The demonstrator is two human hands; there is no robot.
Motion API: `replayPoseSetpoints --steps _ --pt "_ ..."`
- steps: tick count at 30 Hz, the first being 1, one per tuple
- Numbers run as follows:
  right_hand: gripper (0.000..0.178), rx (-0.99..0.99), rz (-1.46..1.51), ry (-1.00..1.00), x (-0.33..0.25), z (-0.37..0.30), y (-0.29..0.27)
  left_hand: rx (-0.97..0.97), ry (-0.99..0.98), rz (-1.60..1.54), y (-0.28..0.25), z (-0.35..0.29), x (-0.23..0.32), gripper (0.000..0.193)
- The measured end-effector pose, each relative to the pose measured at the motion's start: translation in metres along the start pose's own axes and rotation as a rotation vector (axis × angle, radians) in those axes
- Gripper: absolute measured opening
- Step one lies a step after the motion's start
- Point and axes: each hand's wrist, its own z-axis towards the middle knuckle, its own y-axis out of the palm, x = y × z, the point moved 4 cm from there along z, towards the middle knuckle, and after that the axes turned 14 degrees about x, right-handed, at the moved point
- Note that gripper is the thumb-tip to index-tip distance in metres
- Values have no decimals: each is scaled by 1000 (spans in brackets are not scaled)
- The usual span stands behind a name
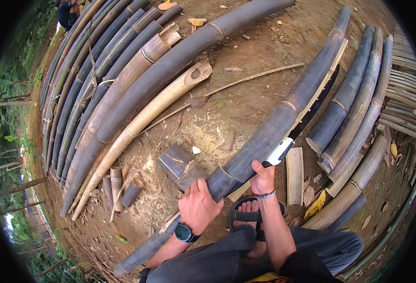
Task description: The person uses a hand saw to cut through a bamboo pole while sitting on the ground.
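Note:
A long dark bamboo pole [274, 127] runs from in front of me toward the far right. My left hand [199, 203], a watch on its wrist, is closed at the pole's near end; its fingertips are partly hidden. My right hand [263, 179], with a bracelet on the wrist, wraps round the handle of a hand saw [280, 151]. The saw's handle is white and black, and its dark toothed blade points away, lying along the right side of the pole. Just beyond my left hand, a short, thick bamboo piece [182, 166] rests on the ground.
Many long bamboo poles [142, 106] lie side by side at the left. More cut poles [354, 101] and a slatted stack [406, 94] are at the right. Short offcuts [131, 192] and leaves dot the dirt [236, 89]. Another person [67, 14] is at the far left.

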Motion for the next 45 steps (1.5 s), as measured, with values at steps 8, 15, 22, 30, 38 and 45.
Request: replayPoseSetpoints --steps 8,15,22,30,38,45 --pt "95 26 -23 -63 6 3 -14 -122 -11 -22 1 5 -1 60" --pt "29 317 -284 -117 -54 -20 -58 -52 -4 -25 7 9 -16 58" --pt "26 503 -867 -600 -186 22 -94 -18 3 -5 3 23 -19 52" --pt "41 482 -1518 -903 -218 11 -102 -36 11 -13 17 18 -17 52" --pt "40 384 -1620 -836 -178 -17 -60 -64 -24 -53 22 14 -28 57" --pt "35 199 -1062 -648 -118 -8 -38 -23 -30 -41 11 15 -30 55"
